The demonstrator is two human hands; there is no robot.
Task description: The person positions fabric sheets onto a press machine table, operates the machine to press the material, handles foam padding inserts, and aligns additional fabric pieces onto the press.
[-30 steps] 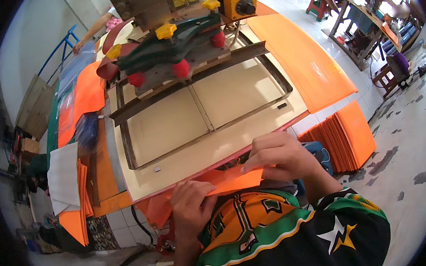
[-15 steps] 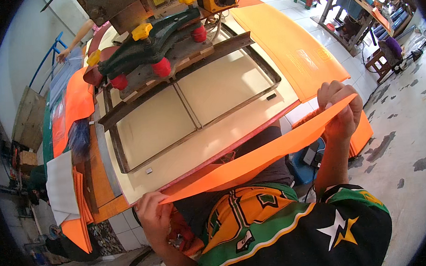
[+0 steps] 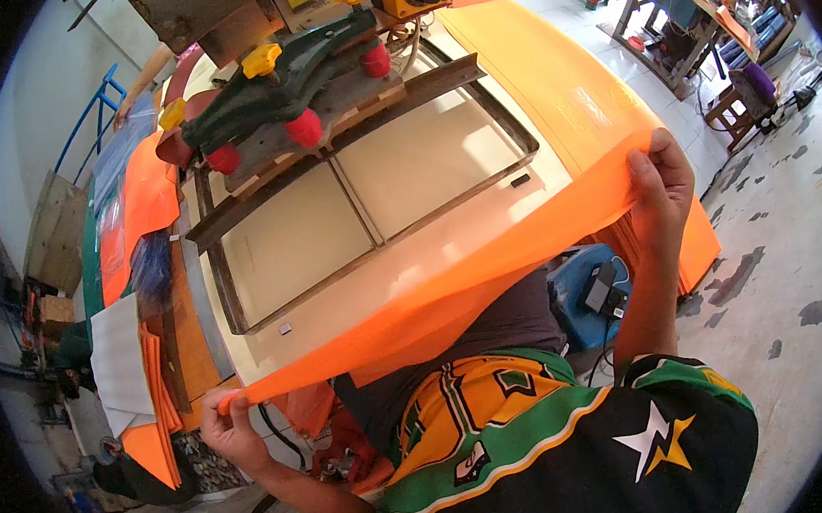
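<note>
An orange plastic sheet [image 3: 432,288] is stretched between my two hands, along the near edge of a cream-coloured work board [image 3: 355,279]. My left hand [image 3: 235,431] pinches its left corner, just off the board's near-left corner. The sheet's right corner is gripped by my right hand [image 3: 661,182], thumb and fingers closed on it, higher up beside the board's right side. Beyond the sheet, a dark metal frame [image 3: 377,249] with a middle divider lies against the board, beneath a press head [image 3: 300,97] with yellow knobs and red caps.
A yellow-orange sheet [image 3: 541,76] covers the right side of the table. Folded orange and white sheets [image 3: 123,358] hang at the left edge. A blue case [image 3: 571,293] with a black adapter sits by my right arm. Another person's arm [image 3: 146,77] shows at far left.
My left hand has moved left and down, and my right hand slightly up. The orange sheet is now spread wider and overlaps more of the board's near edge.
</note>
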